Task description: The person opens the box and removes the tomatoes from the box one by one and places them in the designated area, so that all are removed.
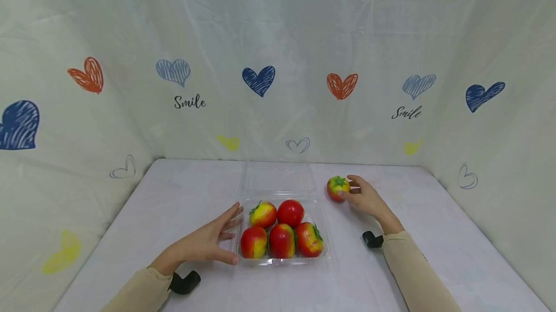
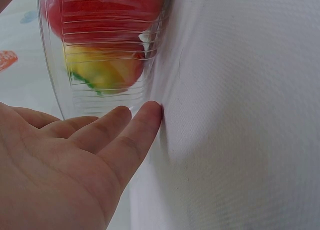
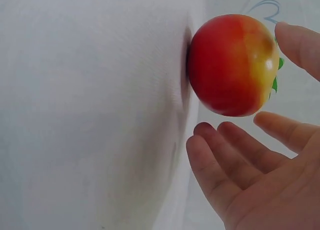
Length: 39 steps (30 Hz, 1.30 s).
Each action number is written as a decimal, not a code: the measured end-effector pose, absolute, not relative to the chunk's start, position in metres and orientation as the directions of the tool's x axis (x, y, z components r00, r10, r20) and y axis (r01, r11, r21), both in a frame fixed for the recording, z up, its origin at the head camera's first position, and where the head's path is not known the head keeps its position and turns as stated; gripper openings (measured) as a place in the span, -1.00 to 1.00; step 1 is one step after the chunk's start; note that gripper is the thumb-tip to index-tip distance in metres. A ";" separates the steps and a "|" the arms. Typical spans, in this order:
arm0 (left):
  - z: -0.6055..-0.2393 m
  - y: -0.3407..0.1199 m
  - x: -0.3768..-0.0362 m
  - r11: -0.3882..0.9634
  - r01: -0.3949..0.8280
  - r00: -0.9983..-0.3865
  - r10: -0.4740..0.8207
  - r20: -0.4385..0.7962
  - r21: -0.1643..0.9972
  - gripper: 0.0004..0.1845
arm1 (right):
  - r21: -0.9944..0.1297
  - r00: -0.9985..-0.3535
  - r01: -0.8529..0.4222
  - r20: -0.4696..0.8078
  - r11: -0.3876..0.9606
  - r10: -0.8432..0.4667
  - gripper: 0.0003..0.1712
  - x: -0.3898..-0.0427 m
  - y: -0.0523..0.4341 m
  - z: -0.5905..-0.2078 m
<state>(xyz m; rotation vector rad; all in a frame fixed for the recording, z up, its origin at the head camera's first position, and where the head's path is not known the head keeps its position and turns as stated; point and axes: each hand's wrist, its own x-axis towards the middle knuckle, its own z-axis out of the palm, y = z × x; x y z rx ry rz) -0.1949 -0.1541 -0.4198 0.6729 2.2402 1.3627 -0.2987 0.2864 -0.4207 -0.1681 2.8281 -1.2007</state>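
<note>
- Backdrop: a wrinkled white fabric curtain [image 1: 278,61] encloses three sides. It is printed with scribbled hearts in blue, orange and yellow, and the script word "Smile" [image 1: 189,102] appears on the left, repeated on the right.
- Surface: a table under a white woven cloth [image 1: 173,196]; the weave is fine and matte in the wrist views.
- Left hand [image 1: 208,242]: lies flat on the cloth, fingers straight and spread, gripping nothing. In the left wrist view the fingertips [image 2: 150,113] rest against the ribbed wall of the container.
- Container: a clear, thin plastic clamshell box [image 1: 282,260], lid [image 1: 278,179] folded open toward the rear. It holds five smooth, glossy red-and-yellow toy tomatoes [image 1: 282,230] with green calyxes.
- Loose fruit: a sixth red-and-yellow toy tomato [image 1: 337,187] sits on the cloth, just right of the open lid.
- Right hand [image 1: 367,198]: fingers loosely extended around the loose tomato. The head view shows contact; the right wrist view shows the fingers [image 3: 235,150] cupped beside it, not clamped.
</note>
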 end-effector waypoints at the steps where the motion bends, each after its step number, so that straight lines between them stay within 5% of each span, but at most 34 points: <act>1: -0.420 -0.154 -0.195 0.398 0.180 -0.789 0.605 -0.110 0.900 0.24 | -0.717 -0.992 -0.079 -0.014 0.693 -0.128 -0.06 -0.298 0.287 -0.420; 39: -0.421 -0.154 -0.196 0.371 0.158 -0.780 0.616 -0.115 0.915 0.24 | -0.618 -0.953 -0.302 0.164 0.726 -0.256 -0.18 -0.260 0.239 -0.386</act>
